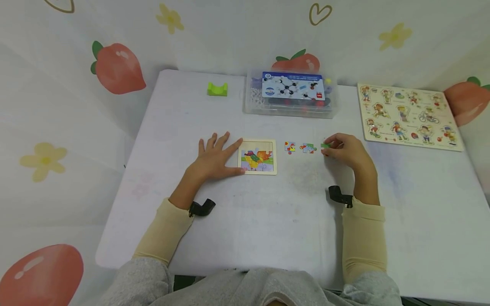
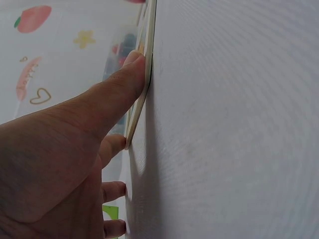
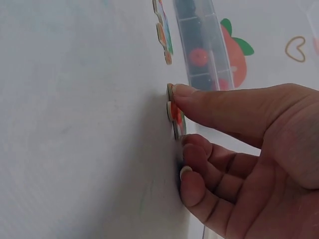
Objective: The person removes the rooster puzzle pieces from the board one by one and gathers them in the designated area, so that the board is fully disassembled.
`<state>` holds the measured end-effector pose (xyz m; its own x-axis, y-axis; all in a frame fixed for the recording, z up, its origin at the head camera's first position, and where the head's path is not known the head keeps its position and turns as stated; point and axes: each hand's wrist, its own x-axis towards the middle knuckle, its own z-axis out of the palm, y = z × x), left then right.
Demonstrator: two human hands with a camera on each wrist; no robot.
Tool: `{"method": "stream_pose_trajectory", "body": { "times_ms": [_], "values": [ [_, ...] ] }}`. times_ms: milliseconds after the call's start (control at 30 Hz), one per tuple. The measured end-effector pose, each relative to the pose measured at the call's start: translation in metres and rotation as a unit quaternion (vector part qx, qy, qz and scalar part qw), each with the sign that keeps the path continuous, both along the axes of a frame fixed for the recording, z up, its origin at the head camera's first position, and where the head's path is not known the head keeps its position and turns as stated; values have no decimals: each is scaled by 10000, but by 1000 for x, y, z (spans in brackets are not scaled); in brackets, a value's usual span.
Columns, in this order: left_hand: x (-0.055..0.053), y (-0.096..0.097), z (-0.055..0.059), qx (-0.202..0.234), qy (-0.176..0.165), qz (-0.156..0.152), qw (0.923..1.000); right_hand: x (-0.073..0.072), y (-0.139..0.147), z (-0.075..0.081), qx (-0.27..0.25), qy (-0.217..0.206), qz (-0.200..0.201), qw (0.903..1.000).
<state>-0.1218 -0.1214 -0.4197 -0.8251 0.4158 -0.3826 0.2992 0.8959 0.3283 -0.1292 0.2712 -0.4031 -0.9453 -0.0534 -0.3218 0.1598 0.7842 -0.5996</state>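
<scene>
A small jigsaw puzzle in a wooden frame tray point(image 1: 274, 157) lies on the table, partly filled with pieces showing a colourful bird; its upper part shows bare wood. My left hand point(image 1: 216, 159) is spread at the tray's left side, with straight thumb point(image 2: 119, 84) and index finger touching its edge. To the right of the tray, a loose puzzle piece point(image 1: 289, 147) and another puzzle piece point(image 1: 308, 148) lie in a row. At the row's right end my right hand point(image 1: 346, 151) pinches a green-and-red puzzle piece point(image 3: 178, 117) between thumb and fingers, partly covering it.
Behind the tray stands a clear plastic case point(image 1: 291, 108) with a molecule-model card on it. A green plastic block point(image 1: 217, 89) sits at the back left. A wooden peg board with figures point(image 1: 409, 117) lies at the back right, against the printed curtain.
</scene>
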Motion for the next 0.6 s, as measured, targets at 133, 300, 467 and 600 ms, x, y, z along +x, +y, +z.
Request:
{"method": "stream_pose_trajectory", "body": {
  "times_ms": [133,300,467,600],
  "values": [
    [0,0,0,16,10,11,10000,0,-2,-1,38,30,71,10000],
    [0,-1,1,47,47,13,10000,1,-4,-2,97,79,55,9999],
    [1,0,3,52,12,42,10000,-1,-6,-4,134,175,77,9997],
    [1,1,4,24,10,49,10000,-2,-8,-5,165,320,102,9993]
  ]
}}
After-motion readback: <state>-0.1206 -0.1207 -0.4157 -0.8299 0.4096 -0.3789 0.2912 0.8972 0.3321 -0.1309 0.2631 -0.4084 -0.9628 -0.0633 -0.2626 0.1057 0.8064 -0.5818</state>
